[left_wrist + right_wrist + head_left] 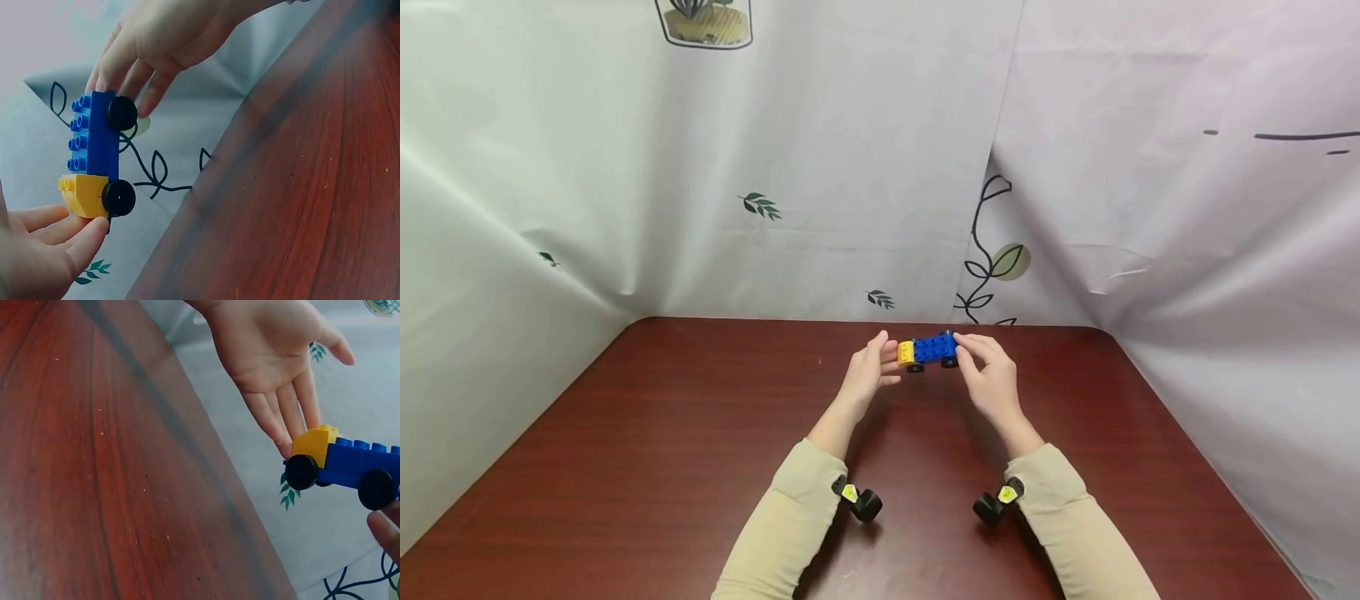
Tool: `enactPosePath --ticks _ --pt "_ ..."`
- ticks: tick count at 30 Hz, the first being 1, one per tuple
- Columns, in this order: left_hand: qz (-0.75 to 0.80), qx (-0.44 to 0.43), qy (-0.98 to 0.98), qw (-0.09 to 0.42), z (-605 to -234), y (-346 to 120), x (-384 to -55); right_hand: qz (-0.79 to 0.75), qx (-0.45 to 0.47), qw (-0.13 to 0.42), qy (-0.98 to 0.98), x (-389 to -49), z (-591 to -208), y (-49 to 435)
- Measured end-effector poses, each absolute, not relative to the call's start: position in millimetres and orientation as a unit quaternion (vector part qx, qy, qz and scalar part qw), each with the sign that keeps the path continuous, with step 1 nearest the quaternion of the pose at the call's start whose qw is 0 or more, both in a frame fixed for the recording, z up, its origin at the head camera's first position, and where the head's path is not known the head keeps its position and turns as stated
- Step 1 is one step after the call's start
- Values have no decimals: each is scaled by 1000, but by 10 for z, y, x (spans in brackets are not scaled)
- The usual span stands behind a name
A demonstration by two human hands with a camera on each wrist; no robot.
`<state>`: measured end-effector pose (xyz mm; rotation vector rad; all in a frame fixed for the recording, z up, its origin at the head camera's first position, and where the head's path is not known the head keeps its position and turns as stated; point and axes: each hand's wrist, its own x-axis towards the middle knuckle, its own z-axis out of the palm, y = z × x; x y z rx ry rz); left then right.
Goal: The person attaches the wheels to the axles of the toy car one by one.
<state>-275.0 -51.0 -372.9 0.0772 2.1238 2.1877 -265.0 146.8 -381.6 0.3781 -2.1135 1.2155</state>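
Observation:
A toy truck point(934, 347) built of blocks, with a blue studded body, a yellow front point(84, 195) and black wheels point(377, 489), is held up above the table. My right hand point(992, 379) pinches the blue rear end between thumb and fingers. At the yellow end, the fingers of my left hand point(865, 371) are stretched out against the front; the thumb stands apart from it, as the right wrist view shows. Only the fingertips of my right hand point(384, 534) appear at that view's edge.
A reddish-brown wooden table point(662, 450) lies under both arms. Behind it and at the sides hangs a pale curtain point(850, 150) printed with leaves and vines. Each sleeve carries a small black wrist camera point(867, 505) above the tabletop.

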Motion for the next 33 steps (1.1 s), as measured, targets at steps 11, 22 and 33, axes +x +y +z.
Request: enactPosePath --ticks 11,22,33 --pt "692 6 721 12 -3838 -585 -2738 537 75 125 -831 -2702 -3896 1420" --pt "639 -19 769 5 -3966 -607 -2722 545 80 29 -834 -2737 -4103 1464" --pt "629 -10 777 9 -4011 -638 -2742 496 84 -1 -864 -2744 -4178 1498"
